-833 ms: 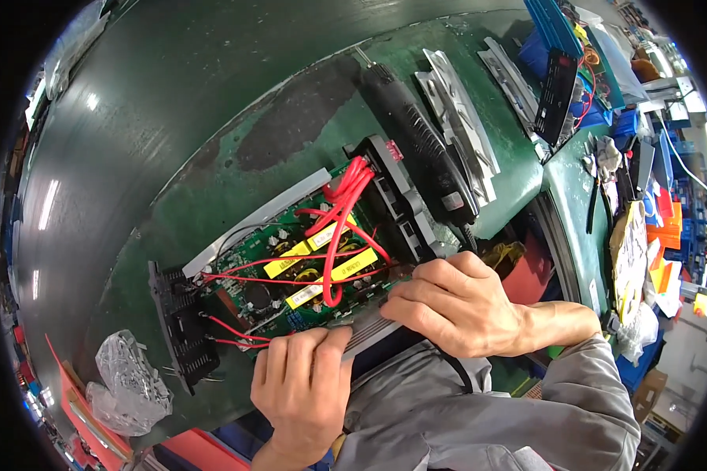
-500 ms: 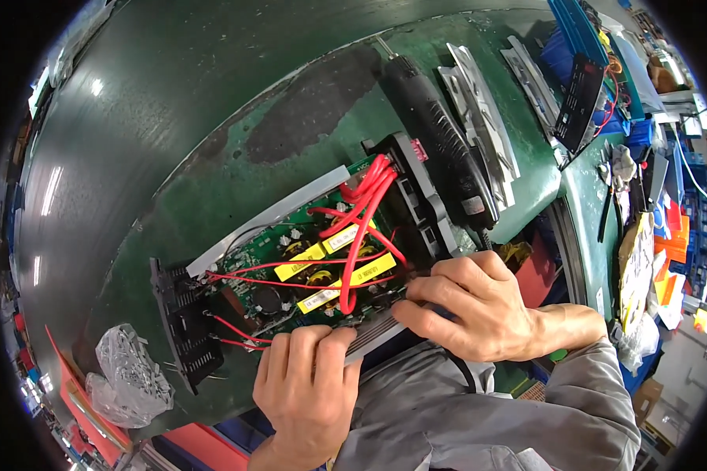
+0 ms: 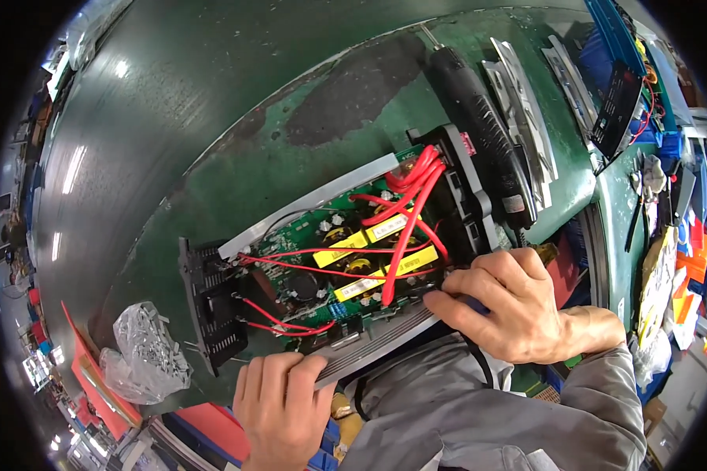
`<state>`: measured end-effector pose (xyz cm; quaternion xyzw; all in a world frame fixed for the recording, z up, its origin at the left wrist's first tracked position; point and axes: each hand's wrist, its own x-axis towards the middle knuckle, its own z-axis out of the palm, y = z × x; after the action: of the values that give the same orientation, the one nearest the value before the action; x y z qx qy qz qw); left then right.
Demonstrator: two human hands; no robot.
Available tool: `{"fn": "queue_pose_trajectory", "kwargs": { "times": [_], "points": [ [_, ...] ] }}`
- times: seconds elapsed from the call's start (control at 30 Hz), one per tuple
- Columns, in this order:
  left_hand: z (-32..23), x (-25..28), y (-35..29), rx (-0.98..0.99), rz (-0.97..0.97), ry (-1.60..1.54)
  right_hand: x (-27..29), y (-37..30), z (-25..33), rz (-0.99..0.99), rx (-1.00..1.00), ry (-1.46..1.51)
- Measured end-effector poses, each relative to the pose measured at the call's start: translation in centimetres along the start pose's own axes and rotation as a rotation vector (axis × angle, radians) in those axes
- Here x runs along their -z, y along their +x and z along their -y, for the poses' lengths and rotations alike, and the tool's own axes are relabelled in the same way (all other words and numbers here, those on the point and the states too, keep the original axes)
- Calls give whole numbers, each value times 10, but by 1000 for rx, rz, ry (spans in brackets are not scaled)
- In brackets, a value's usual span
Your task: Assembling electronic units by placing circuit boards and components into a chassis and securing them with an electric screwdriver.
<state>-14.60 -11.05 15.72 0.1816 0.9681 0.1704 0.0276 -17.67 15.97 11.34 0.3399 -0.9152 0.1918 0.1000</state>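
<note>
An opened electronic unit lies aslant before me, with a green circuit board (image 3: 344, 308), thick red wires (image 3: 408, 235) and yellow-labelled parts (image 3: 346, 250). Black vented end plates close it at the left (image 3: 212, 306) and the right (image 3: 462, 188). Along its near side runs a grey ribbed metal side panel (image 3: 381, 343). My left hand (image 3: 284, 404) has its fingers curled over the left end of that panel. Bent fingers of my right hand (image 3: 511, 306) grip the panel's right end, beside the right end plate; the fingertips are partly hidden.
Beyond the unit lies a black electric screwdriver (image 3: 483, 129), with silver metal profiles (image 3: 524, 118) alongside. A clear plastic bag of small parts (image 3: 145, 353) rests at the left. Far right are a black panel with wires (image 3: 617, 114) and a blue bin (image 3: 617, 35).
My left hand has slid down and leftward along the side panel, uncovering more of it and the board's near edge. The whole view has shifted, so the unit appears farther right.
</note>
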Motion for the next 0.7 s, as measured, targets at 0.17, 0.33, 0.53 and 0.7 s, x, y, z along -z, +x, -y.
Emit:
{"fn": "queue_pose_trajectory", "kwargs": {
  "times": [0.17, 0.33, 0.53, 0.7],
  "points": [
    [-2, -4, -2, -1, -37, -28, -25, 20, 23, -138, 183, 84],
    [1, 4, -7, -19, -58, -63, -46, 28, 27, -184, 235, 216],
    [11, 13, -23, -10, -48, -80, -44, 32, 29, -150, 223, 216],
    [16, 16, -27, -82, -55, -129, -41, 34, 27, -116, 231, 242]
  ]
}}
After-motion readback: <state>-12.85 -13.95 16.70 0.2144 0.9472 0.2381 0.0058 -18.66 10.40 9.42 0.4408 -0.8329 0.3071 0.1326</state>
